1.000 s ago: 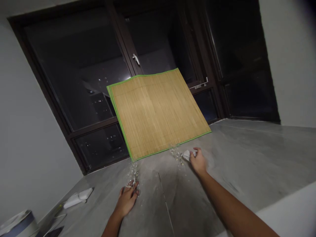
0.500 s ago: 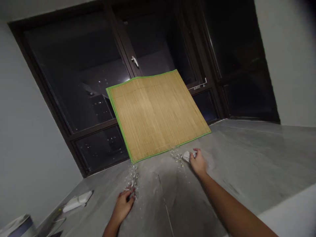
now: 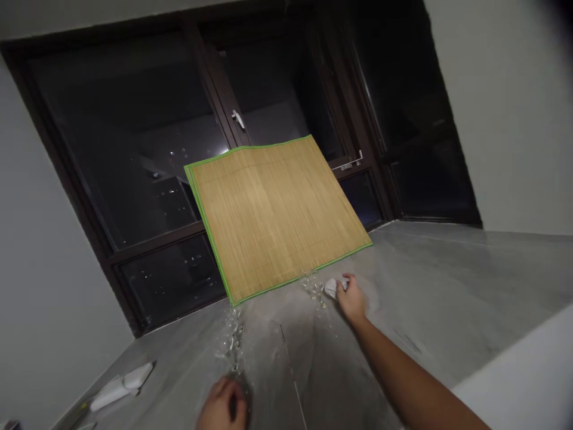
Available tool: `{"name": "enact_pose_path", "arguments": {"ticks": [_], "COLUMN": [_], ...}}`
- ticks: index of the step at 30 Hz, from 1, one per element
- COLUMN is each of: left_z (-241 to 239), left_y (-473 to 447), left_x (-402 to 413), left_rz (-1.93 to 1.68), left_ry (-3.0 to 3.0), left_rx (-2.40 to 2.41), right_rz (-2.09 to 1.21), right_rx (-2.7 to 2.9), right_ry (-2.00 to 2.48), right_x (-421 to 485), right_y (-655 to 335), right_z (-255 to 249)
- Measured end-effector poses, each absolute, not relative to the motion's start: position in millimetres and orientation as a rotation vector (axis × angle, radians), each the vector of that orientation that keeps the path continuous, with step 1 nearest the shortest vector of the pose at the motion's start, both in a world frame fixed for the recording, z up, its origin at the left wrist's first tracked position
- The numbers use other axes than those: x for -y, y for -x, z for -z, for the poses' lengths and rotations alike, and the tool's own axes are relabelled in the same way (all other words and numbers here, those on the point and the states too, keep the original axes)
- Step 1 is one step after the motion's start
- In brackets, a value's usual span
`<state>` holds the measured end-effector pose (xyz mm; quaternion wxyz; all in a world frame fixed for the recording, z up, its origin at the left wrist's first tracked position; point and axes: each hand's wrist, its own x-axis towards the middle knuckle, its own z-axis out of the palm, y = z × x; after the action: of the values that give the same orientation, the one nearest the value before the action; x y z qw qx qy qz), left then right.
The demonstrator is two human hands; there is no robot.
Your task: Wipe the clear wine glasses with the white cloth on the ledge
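White wad (image 3: 330, 288) part-hidden in the gripping right hand (image 3: 353, 301); left hand (image 3: 222, 407) curled, blurred, hold impossible to tell.

Left hand (image 3: 224, 408): blurred, its wrist cut off by the lower edge; whether it holds anything cannot be told. Right hand (image 3: 352, 300): partly covers a white wad (image 3: 330, 288), whose material is indistinct; the forearm (image 3: 398, 370) is cropped below. Clear fragments (image 3: 231, 339): individual outlines too small to resolve. Bamboo mat (image 3: 277, 221): conceals part of the window frame (image 3: 209, 80). Lower-left corner: a truncated object (image 3: 9, 425), unidentifiable.
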<state>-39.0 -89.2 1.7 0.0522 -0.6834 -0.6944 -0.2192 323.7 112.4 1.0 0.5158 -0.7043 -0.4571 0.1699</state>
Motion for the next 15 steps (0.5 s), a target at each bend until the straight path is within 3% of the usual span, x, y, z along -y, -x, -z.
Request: {"name": "enact_pose_path", "arguments": {"ticks": [8, 15], "left_z": [-4, -15], "left_y": [-137, -179], "left_x": [-14, -105], "left_rz": [0.531, 0.432], "left_ry": [2.388, 2.374], "left_rx": [1.993, 1.996], "right_rz": [-0.403, -0.374], "right_rx": [1.048, 1.032], "right_ry": [1.704, 1.695], "right_x": [-112, -118], "right_y": [-327, -328], "right_z": [-1, 2]}}
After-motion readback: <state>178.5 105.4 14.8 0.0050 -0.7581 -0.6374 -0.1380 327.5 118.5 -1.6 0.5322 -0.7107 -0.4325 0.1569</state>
